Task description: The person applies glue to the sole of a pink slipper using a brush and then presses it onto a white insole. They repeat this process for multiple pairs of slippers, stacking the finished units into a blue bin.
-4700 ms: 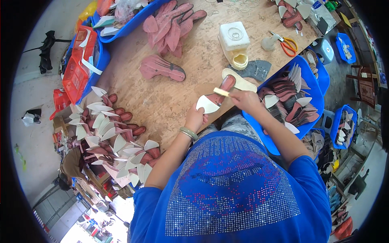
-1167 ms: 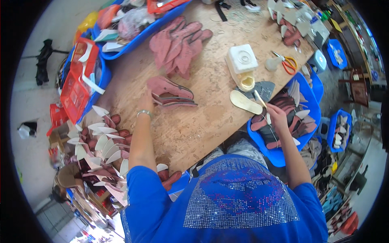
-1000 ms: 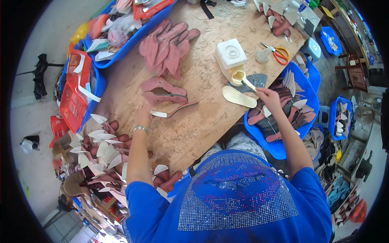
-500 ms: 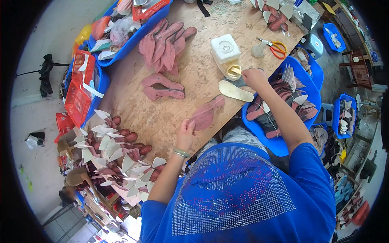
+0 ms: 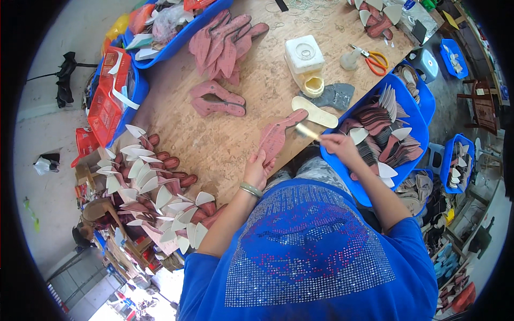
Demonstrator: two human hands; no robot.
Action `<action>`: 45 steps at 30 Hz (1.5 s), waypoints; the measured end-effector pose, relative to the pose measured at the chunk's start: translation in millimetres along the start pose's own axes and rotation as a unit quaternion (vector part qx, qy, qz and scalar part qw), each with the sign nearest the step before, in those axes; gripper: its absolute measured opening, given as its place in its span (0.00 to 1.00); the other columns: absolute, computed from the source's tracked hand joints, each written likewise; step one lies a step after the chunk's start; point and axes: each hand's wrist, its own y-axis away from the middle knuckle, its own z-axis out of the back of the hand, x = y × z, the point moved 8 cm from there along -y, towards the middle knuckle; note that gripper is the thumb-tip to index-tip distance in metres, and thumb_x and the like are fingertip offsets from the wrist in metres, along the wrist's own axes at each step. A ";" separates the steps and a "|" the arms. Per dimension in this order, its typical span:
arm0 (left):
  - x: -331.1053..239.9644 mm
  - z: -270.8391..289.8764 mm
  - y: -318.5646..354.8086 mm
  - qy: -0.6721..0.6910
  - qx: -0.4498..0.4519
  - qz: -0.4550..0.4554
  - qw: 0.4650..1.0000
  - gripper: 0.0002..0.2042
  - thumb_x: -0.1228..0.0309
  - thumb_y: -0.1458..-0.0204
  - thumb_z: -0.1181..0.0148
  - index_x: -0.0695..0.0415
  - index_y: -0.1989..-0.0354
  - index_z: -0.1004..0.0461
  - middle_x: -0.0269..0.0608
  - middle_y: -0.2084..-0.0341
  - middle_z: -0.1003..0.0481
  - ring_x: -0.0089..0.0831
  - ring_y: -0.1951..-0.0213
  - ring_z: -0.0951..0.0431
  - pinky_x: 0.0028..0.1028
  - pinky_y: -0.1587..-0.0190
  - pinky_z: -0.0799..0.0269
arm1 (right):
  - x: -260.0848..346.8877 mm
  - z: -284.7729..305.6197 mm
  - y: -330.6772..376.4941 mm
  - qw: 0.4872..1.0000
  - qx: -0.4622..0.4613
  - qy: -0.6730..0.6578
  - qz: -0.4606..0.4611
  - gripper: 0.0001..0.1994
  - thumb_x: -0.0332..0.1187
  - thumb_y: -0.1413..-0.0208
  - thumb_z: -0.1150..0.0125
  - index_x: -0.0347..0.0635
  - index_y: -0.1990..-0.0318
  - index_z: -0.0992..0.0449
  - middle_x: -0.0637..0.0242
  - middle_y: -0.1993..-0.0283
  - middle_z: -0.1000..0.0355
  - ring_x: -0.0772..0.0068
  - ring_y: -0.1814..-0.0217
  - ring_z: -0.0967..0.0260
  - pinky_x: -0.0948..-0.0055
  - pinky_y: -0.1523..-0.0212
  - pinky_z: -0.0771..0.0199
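My left hand [image 5: 258,169] grips the near end of a pink shoe insole [image 5: 279,134] and holds it flat over the front edge of the wooden table [image 5: 225,139]. My right hand [image 5: 336,145] holds a small brush [image 5: 306,132] whose tip touches the insole's far part. A cream insole [image 5: 315,112] lies on the table just beyond the brush. A white glue container [image 5: 304,60] with an open yellowish pot [image 5: 314,85] stands behind it.
A blue bin [image 5: 407,107] of pink insoles and white pieces sits at my right. Two pink insoles [image 5: 217,100] lie mid-table, a pile of them [image 5: 225,43] farther back. Glued pieces [image 5: 155,192] fan out at my left. Orange scissors [image 5: 375,59] lie at the back right.
My left hand reached to the pair of insoles mid-table, took one pink insole and brought it to the table's front edge. My right hand dipped the brush at the glue pot and came back onto the insole.
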 end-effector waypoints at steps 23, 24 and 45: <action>-48.8 4.9 -24.7 -0.319 0.025 -0.130 0.939 0.10 0.66 0.40 0.50 0.59 0.57 0.31 0.34 0.69 0.25 0.21 0.76 0.25 0.19 0.73 0.29 | 17.5 5.4 -73.5 0.913 -0.115 0.389 0.051 0.12 0.43 0.50 0.42 0.54 0.62 0.18 0.56 0.71 0.24 0.54 0.70 0.25 0.60 0.67 0.25; -51.5 3.1 -23.7 -0.338 0.030 -0.146 0.929 0.10 0.66 0.40 0.50 0.59 0.57 0.32 0.35 0.69 0.25 0.21 0.76 0.25 0.19 0.73 0.29 | 22.3 1.7 -76.0 0.913 -0.109 0.388 0.056 0.12 0.42 0.50 0.42 0.54 0.62 0.18 0.56 0.71 0.24 0.54 0.70 0.25 0.60 0.67 0.25; -56.4 -6.5 -12.4 -0.369 -0.004 -0.201 0.908 0.10 0.69 0.41 0.49 0.62 0.57 0.32 0.37 0.70 0.25 0.22 0.77 0.24 0.20 0.75 0.28 | 49.0 -11.9 -78.1 0.936 -0.031 0.350 0.036 0.12 0.42 0.51 0.42 0.53 0.63 0.17 0.55 0.72 0.24 0.54 0.70 0.26 0.61 0.66 0.26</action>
